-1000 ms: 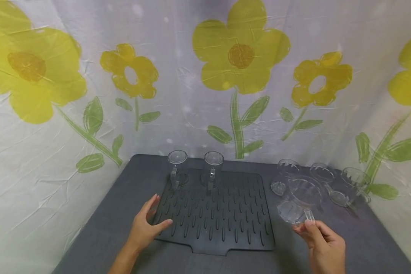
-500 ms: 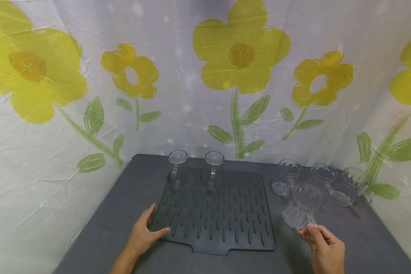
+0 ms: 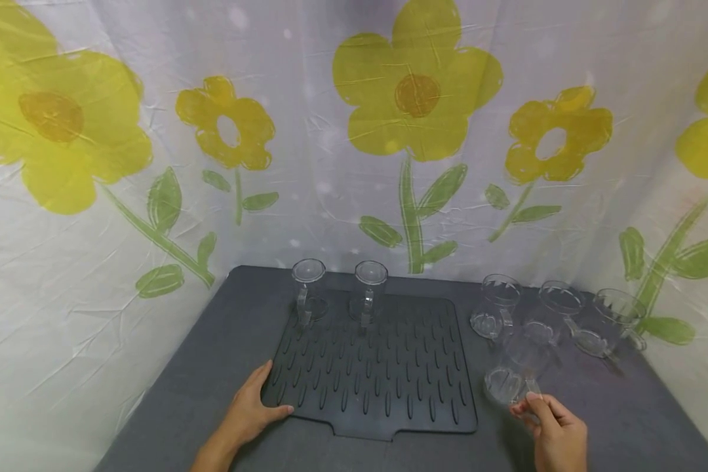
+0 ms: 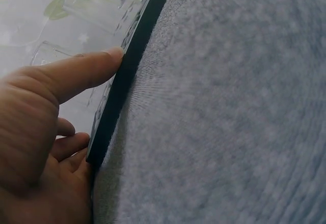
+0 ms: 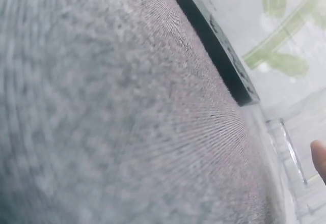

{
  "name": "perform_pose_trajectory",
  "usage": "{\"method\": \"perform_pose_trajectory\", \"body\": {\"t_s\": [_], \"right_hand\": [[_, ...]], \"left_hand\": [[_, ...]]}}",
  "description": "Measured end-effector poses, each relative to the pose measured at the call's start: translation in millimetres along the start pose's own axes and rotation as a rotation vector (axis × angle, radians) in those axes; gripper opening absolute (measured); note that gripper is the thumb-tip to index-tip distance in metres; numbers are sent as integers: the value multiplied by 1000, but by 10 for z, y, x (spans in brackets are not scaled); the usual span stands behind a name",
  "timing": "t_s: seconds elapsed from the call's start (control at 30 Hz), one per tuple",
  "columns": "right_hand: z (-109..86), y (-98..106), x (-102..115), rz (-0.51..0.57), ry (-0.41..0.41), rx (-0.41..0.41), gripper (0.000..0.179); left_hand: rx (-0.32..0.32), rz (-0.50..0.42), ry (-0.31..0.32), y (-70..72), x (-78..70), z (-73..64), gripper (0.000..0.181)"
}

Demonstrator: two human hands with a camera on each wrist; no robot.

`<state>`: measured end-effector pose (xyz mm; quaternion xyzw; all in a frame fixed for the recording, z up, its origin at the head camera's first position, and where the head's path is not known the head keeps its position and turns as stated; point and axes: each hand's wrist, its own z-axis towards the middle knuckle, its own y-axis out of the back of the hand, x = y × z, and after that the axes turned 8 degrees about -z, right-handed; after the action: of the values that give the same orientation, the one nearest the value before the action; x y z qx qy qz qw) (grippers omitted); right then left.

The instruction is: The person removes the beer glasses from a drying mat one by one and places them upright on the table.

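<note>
My left hand (image 3: 249, 408) holds the front left corner of a dark ridged dish drying mat (image 3: 362, 423), thumb at its front edge and fingers along its left side. In the left wrist view the thumb (image 4: 94, 68) lies against the mat's edge. Right of the mat, my right hand (image 3: 557, 429) pinches the handle of a clear glass mug (image 3: 504, 385), which stands mouth up close over the table. The right wrist view shows this handle (image 5: 294, 152) and one fingertip beside it. Two upturned glass mugs (image 3: 309, 270) (image 3: 370, 272) stand at the mat's back left.
Three more clear mugs (image 3: 501, 288) (image 3: 560, 296) (image 3: 619, 305) stand mouth up in a row at the back right, close behind the held one. A flower-printed curtain (image 3: 307, 164) borders the grey table (image 3: 195, 367) at the back and sides.
My left hand has moved down and closed in on the mat's corner. My right hand has lowered the mug toward the table, and the mug now tilts less.
</note>
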<state>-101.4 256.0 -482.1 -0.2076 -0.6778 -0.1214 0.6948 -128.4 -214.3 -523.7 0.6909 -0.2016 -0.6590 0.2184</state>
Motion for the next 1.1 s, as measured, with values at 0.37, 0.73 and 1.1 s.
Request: {"method": "perform_pose_trajectory", "body": {"t_s": [0.37,0.73,1.1], "right_hand": [[52,34,-139,82,-14,11,27],[85,64,-172,93,-11,17,26],[66,36,-141,58,-54,-54,27]], "left_hand": [[11,3,25,3,7,3,110],[17,-11,15,9,23,14,110],[14,11,24,7,34,17,110]]}}
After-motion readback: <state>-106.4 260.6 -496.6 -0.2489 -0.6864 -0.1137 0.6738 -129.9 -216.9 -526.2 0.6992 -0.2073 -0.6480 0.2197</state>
